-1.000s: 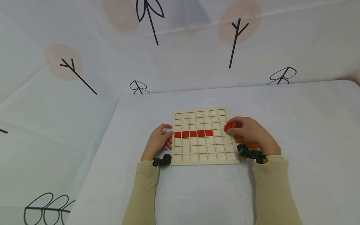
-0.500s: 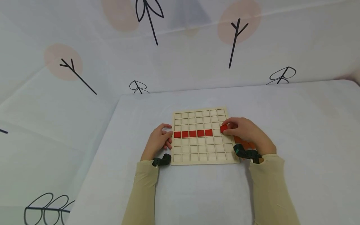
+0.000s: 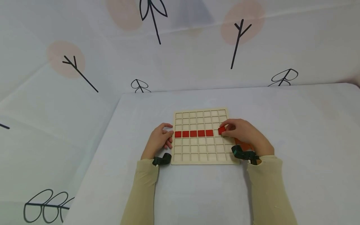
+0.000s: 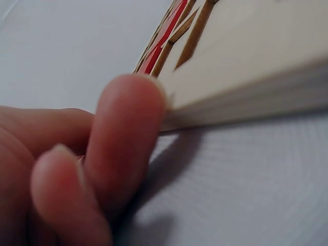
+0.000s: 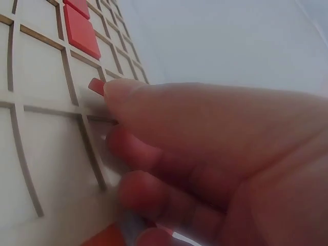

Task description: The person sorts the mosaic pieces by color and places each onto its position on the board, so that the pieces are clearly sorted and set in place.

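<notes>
A pale wooden grid board (image 3: 194,158) lies flat on the white table. Across its middle runs a row of several red square tiles (image 3: 193,133), starting at the left edge. My right hand (image 3: 244,132) pinches another red square tile (image 3: 221,130) between thumb and fingers, just right of that row's end. In the right wrist view, this tile (image 5: 96,86) is tilted over the cells and mostly hidden by the thumb. My left hand (image 3: 158,139) rests at the board's left edge, fingers loosely bent; in the left wrist view a fingertip (image 4: 128,102) touches the board's side.
Orange flat pieces (image 3: 244,145) lie beside the board's right edge, partly covered by my right wrist. Dark wrist cameras sit on both arms, the right one (image 3: 239,152) overhanging the board's lower right. A white cloth with drawn plants (image 3: 180,62) hangs behind the table.
My right hand has carried the red tile left, from the board's right edge to near the end of the red row. My left hand stays at the board's left edge.
</notes>
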`<state>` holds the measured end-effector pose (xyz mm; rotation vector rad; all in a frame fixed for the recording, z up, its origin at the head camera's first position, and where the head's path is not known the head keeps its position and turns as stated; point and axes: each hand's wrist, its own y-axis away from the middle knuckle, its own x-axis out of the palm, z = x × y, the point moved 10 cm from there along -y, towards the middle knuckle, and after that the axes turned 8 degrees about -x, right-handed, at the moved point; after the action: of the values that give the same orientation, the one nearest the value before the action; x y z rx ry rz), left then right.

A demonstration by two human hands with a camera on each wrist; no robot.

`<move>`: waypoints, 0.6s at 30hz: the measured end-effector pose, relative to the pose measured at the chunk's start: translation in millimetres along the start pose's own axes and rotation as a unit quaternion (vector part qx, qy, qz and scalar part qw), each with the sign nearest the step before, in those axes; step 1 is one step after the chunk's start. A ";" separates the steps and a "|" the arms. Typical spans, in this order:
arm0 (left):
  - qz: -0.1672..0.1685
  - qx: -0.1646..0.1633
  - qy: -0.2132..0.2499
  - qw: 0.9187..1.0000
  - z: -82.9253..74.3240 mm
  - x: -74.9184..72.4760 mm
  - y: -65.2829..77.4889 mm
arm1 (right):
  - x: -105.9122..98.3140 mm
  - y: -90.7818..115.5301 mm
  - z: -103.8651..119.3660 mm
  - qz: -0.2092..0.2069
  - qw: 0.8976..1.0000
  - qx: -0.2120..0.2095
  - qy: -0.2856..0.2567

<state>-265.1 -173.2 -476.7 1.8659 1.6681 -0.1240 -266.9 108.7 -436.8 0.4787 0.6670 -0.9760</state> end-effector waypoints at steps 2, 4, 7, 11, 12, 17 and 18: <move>-0.001 0.000 0.002 1.000 -0.4 0.1 0.5 | 1.5 -1.2 0.6 0.004 1.000 0.002 0.002; -0.002 0.000 0.002 1.000 -0.4 -0.1 0.7 | 3.0 -2.5 0.8 0.009 1.000 0.004 0.006; -0.002 0.002 0.001 1.000 -0.8 -0.4 0.4 | 4.2 -3.9 0.9 0.012 1.000 0.008 0.011; 0.000 0.003 0.001 1.000 -0.8 -0.4 0.0 | 6.7 -5.5 1.6 0.018 1.000 0.014 0.012; 0.000 0.003 0.001 1.000 -0.9 -0.4 -0.2 | 7.5 -6.1 2.6 0.020 1.000 0.013 0.011; 0.001 0.000 0.004 1.000 -0.2 -0.8 -0.6 | 11.4 -9.5 9.1 0.031 0.999 0.006 0.010; 0.001 0.000 0.004 1.000 -0.2 -0.8 -0.7 | 11.9 -10.0 9.9 0.033 0.999 0.006 0.010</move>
<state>-266.0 -173.8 -476.4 1.8692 1.6720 -0.1159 -268.1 90.5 -439.0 0.5189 0.6604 -0.9148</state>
